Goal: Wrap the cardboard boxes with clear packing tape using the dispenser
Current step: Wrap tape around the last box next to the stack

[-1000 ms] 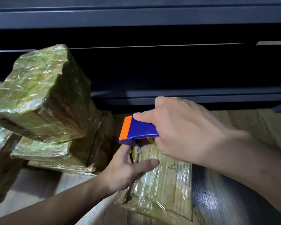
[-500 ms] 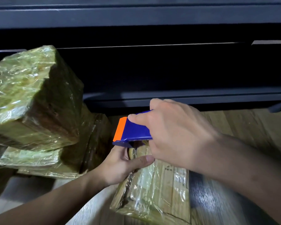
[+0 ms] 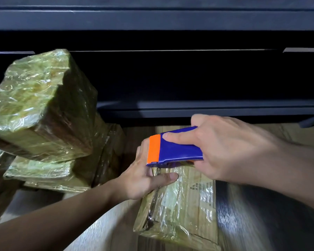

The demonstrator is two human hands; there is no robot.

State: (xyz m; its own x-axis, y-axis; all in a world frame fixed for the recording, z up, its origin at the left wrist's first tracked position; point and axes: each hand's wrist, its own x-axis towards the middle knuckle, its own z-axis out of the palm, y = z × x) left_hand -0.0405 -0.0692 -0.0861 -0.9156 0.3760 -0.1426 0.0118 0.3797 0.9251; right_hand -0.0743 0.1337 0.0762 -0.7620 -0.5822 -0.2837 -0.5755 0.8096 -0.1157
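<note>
A flat cardboard box partly covered in clear tape lies on the wooden floor at centre bottom. My left hand grips its far left corner, thumb lying across the top. My right hand holds a blue tape dispenser with an orange front edge, index finger stretched along its top. The dispenser sits just over the box's far end, right above my left hand. The tape roll is hidden under my right hand.
A pile of tape-wrapped boxes stands at the left, the top one tilted. A dark low cabinet runs across the back. Bare wooden floor lies to the left of the box, and a dark glossy patch to its right.
My left hand has slid further round the box's far corner, under the dispenser. The dispenser has tipped a little and stays over the box's far end. The view has shifted slightly.
</note>
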